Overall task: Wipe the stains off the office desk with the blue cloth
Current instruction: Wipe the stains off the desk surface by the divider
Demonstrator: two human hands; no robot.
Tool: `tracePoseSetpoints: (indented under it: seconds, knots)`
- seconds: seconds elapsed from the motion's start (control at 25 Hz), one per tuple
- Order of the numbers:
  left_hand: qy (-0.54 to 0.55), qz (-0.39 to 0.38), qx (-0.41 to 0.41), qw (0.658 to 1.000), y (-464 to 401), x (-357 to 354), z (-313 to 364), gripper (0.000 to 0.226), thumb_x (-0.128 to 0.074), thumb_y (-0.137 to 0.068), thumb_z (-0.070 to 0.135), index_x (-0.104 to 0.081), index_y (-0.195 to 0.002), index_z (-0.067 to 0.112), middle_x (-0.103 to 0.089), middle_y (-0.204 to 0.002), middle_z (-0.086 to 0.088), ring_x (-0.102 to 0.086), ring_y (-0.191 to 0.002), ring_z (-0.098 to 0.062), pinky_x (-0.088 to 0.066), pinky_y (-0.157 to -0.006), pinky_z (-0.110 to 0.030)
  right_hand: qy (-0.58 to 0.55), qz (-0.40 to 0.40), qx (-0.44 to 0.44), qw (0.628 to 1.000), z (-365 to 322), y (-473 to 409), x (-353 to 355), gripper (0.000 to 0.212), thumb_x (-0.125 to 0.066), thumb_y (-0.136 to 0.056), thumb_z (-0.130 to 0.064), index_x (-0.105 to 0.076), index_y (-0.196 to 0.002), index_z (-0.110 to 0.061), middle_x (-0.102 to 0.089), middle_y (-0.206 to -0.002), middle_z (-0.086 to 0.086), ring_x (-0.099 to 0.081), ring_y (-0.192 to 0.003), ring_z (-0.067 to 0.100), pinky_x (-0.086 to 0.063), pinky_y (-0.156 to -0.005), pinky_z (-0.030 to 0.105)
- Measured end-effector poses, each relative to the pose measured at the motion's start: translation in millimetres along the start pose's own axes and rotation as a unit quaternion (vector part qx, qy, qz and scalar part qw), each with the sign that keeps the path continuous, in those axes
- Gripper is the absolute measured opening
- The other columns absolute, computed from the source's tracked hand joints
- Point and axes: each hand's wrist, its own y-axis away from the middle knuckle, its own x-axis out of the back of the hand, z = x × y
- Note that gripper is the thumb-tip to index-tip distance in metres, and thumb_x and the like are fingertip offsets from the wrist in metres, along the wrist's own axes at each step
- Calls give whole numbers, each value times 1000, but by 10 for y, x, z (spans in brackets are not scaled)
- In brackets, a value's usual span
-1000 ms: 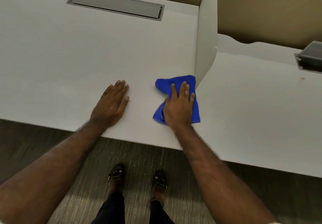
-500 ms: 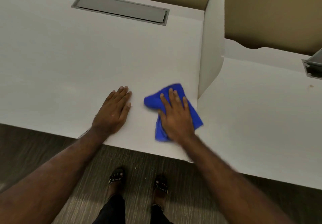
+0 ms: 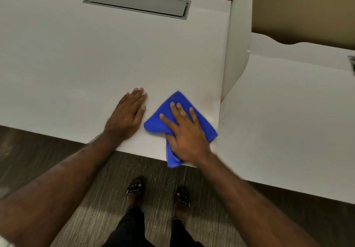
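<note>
Wiping is in progress near the front edge of the white, smooth office desk (image 3: 96,64). The right hand (image 3: 185,133) lies flat on the crumpled blue microfibre cloth (image 3: 205,125), with its fingers spread wide and pressing the fabric down to the surface; it does not pinch or lift it. The cloth sits at the near right corner of this desk, just left of the white upright divider panel (image 3: 237,45), and one fold of it hangs a little over the front edge. The left hand (image 3: 127,117) rests palm down on the bare desk just beside the cloth, with fingers straight and close together, and it holds nothing; it seems to serve only as support. Between the cloth and the divider a faint brownish stain (image 3: 209,100) is visible on the surface, so I judge that this part is not yet clean. The rest of the desk, up to the grey metal cable flap (image 3: 137,2) at the far side, looks clean, although small marks may be too pale to see. The remaining work is probably this right corner, where the cloth must pass again over the stain.
</note>
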Motion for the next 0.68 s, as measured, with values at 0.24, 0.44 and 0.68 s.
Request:
tracePoseSetpoints:
  seconds: [0.24, 0.44, 0.68]
  knots:
    - [-21, -14, -3, 1000, 33, 7, 24, 53, -38, -111, 26, -38, -160, 5, -33, -170, -11, -24, -160, -22, -15, -133, -42, -8, -23, -13, 1000, 331, 570, 126, 64, -47, -106, -36, -29, -167, -29, -13, -179, 1, -9, -167, 21, -5, -135, 51]
    - [-41, -23, -4, 999, 45, 5, 41, 51, -35, -114, 24, -34, -161, 4, -29, -171, -11, -21, -161, -23, -14, -133, -45, 5, -54, 7, 999, 1044, -357, 459, 59, -45, -113, -34, -26, -168, -26, -9, -179, 6, -7, -167, 26, -1, -134, 50]
    - [-91, -19, 1, 996, 66, 19, 98, 54, -33, -114, 27, -31, -161, 2, -29, -171, -16, -21, -161, -26, -6, -133, -44, -39, 23, -19, 999, 627, 313, 193, 61, -55, -106, -29, -38, -164, -25, -21, -177, 7, -15, -166, 27, -4, -134, 55]
